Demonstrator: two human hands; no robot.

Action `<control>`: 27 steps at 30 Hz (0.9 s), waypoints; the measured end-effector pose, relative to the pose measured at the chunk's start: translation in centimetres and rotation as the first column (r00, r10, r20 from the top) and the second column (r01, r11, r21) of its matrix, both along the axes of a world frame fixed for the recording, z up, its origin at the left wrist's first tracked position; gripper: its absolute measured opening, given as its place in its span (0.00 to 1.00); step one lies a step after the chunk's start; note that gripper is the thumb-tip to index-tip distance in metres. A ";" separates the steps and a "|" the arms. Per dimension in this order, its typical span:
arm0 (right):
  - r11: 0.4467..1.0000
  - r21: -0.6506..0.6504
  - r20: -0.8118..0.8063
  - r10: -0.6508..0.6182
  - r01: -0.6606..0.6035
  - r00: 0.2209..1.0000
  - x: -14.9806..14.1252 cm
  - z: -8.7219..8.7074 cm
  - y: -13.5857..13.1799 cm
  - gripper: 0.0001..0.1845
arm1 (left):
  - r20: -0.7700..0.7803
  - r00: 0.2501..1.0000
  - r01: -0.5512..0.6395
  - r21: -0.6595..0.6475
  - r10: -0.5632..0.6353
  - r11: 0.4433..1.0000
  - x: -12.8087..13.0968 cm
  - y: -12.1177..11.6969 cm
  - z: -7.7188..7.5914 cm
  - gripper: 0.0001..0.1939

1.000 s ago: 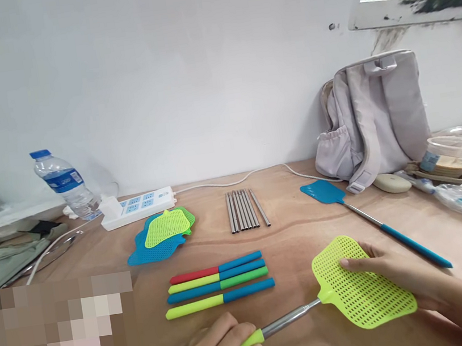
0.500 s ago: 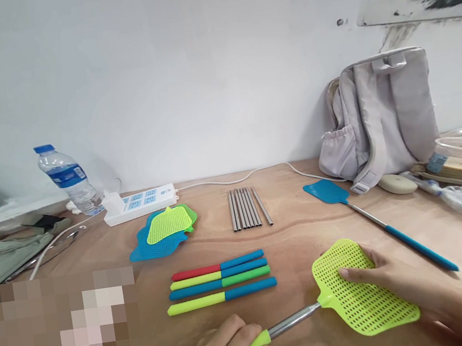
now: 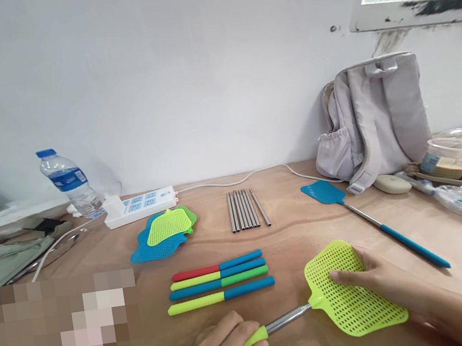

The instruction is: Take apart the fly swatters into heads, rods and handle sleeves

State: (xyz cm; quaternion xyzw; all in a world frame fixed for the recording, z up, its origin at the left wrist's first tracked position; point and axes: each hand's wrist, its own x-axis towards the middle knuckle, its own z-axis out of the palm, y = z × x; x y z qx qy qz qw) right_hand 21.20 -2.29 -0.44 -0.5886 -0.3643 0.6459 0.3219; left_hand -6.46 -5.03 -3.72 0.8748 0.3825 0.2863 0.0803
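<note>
My left hand [image 3: 231, 344] is closed around the yellow-green handle [image 3: 254, 338] of a fly swatter, low in the middle of the view. A short silver metal rod [image 3: 288, 319] joins that handle to the swatter's yellow-green mesh head [image 3: 344, 309]. On the right, my right hand [image 3: 377, 281] pinches the head, thumb on top and the other fingers mostly hidden beneath. Beyond my left hand lie several two-coloured handle pieces [image 3: 247, 288] in a stack of rows. Further back are loose metal rods [image 3: 242, 210] side by side. Blue and green swatter heads [image 3: 169, 225] overlap at the left.
A blue fly swatter [image 3: 413, 245] lies at the right. Behind it stand a grey backpack [image 3: 392, 110] and a plastic cup [image 3: 447, 157]. A white power strip [image 3: 143, 205] and a tilted water bottle [image 3: 69, 181] are at the back left. Pixelation covers the lower left.
The view has shifted slightly, so the right-side things appear a little further left. Both hands keep the same hold on the yellow-green fly swatter.
</note>
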 end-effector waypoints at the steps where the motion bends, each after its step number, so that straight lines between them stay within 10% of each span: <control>1: 1.000 -0.006 0.007 -0.003 0.003 1.000 0.0 0.0 0.0 0.18 | -0.004 1.000 -0.001 -0.006 0.000 1.000 0.0 0.0 0.0 0.09; 17: 0.998 -0.055 -0.088 -0.046 0.041 0.995 -0.1 -0.1 0.1 0.20 | 0.065 0.998 0.020 -0.020 -0.019 1.000 0.1 0.3 0.4 0.05; 22: 0.989 -0.139 -0.389 -0.099 0.047 0.916 0.9 -0.6 1.0 0.20 | 0.138 0.987 -0.069 -0.120 0.086 0.990 0.5 0.2 0.9 0.05; 27: 0.990 0.082 -0.582 -0.043 0.111 0.812 1.2 -2.4 2.1 0.17 | 0.330 0.924 -0.073 -0.340 0.192 0.938 1.2 0.0 1.3 0.07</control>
